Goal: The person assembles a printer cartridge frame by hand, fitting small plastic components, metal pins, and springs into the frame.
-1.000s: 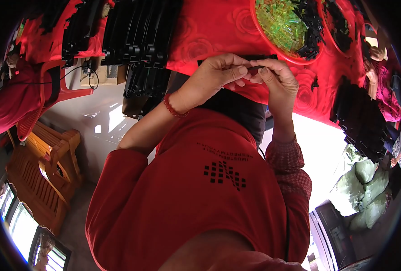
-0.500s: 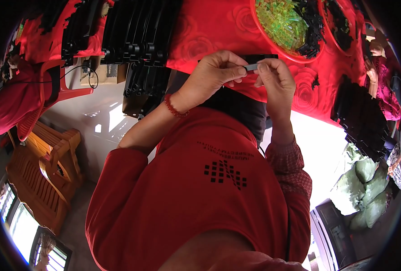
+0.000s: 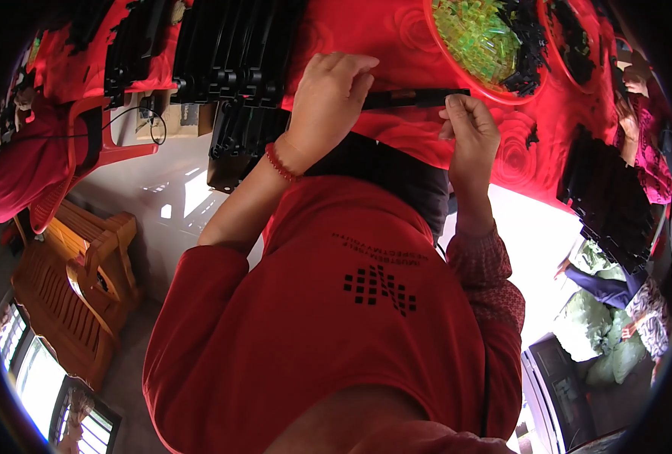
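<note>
A long black plastic strip (image 3: 406, 98) lies along the near edge of the red table, with a brownish patch at its middle. My left hand (image 3: 330, 98), a red bead bracelet at its wrist, hovers over the strip's left end; its fingers are bent, thumb and forefinger apart, and nothing shows between them. Beside the strip's right end, my right hand (image 3: 472, 127) has thumb and forefinger pinched together. What that pinch holds, if anything, is hidden.
A red basin (image 3: 436, 41) of yellow-green clear pieces and black parts stands at the far right, beside a second red basin (image 3: 554, 53) of black parts. Black strips (image 3: 230, 53) are stacked at left, more (image 3: 607, 193) at right. Another person's arm (image 3: 601, 286) reaches in at right.
My hands have come apart; the left has moved left and away from me. The small grey piece between them is out of sight. Another person's arm has appeared at right.
</note>
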`<state>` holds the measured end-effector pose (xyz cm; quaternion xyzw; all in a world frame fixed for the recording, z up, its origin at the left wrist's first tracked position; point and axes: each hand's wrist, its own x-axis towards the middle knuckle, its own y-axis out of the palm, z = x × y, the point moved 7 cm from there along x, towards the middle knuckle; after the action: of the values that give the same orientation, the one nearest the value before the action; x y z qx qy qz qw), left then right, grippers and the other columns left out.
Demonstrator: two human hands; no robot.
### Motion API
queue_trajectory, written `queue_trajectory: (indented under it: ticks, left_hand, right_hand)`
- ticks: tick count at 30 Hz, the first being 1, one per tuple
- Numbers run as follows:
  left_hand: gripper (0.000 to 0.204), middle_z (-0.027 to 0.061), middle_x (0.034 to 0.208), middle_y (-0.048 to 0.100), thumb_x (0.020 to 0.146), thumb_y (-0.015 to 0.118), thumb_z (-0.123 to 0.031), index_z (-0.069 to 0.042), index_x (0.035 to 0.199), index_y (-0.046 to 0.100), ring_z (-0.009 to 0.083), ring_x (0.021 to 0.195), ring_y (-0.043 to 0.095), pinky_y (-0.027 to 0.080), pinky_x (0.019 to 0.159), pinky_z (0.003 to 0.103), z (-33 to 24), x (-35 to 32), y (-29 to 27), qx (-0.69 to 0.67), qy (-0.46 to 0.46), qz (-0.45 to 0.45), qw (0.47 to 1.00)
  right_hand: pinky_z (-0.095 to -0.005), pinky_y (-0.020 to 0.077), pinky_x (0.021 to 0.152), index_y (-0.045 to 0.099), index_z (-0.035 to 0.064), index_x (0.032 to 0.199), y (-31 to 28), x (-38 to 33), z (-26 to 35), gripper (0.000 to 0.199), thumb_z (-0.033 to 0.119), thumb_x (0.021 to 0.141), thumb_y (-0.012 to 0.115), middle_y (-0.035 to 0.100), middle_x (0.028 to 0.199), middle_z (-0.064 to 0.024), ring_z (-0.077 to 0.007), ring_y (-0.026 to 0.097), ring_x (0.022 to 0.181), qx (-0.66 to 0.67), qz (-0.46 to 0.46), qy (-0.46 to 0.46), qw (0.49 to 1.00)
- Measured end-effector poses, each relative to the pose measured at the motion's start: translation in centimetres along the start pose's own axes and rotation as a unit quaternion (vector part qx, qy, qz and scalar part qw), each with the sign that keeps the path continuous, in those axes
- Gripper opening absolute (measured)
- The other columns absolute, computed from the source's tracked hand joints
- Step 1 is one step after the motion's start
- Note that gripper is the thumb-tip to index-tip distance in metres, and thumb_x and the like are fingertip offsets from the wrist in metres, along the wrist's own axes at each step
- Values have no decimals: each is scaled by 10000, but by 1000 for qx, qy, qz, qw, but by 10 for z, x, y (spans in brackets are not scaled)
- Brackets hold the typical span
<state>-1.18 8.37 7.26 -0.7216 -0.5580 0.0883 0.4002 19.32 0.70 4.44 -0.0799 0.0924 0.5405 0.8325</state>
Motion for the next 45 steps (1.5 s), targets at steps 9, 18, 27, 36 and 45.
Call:
queue_trajectory:
  ticks: [9,18,27,36,45]
  left_hand:
    - [145,90,900,651,832,699,-134,-50,945,664,307,882,622,529,776,396,-11,-4,31,69,48,105,991]
    - [125,149,946,677,908,604,-91,-9,1002,601,295,865,666,529,762,344,-1,-23,27,-42,-182,241,953]
    - [325,63,1023,645,960,526,-67,8,1274,562,113,890,615,494,772,242,-5,-44,50,-436,-297,250,812]
    - [316,236,1036,644,934,555,-110,64,1198,559,337,927,635,500,832,369,3,-57,56,-300,-265,146,905]
    - [377,60,1130,624,944,626,-85,42,1284,522,103,1007,580,464,901,241,1,-71,64,-473,-335,197,791]
  right_hand:
    - [-257,487,657,594,-1,1018,3,8,-18,163,157,1002,557,643,853,-74,-107,599,648,4,-28,-14,1000]
    - [-241,499,597,518,-5,1038,11,-5,13,130,112,1032,462,678,987,-148,-126,618,606,37,74,-60,995]
    - [-234,513,573,473,-10,1061,18,-14,28,126,106,1044,427,684,1054,-179,-112,602,562,8,102,-120,988]
    - [-215,492,543,479,-7,1044,21,-10,15,103,80,1038,423,686,1053,-177,-89,575,541,-17,100,-112,989]
    - [-208,453,508,522,16,1040,22,-16,17,97,96,1026,470,710,990,-98,-56,528,514,-100,142,-90,981]
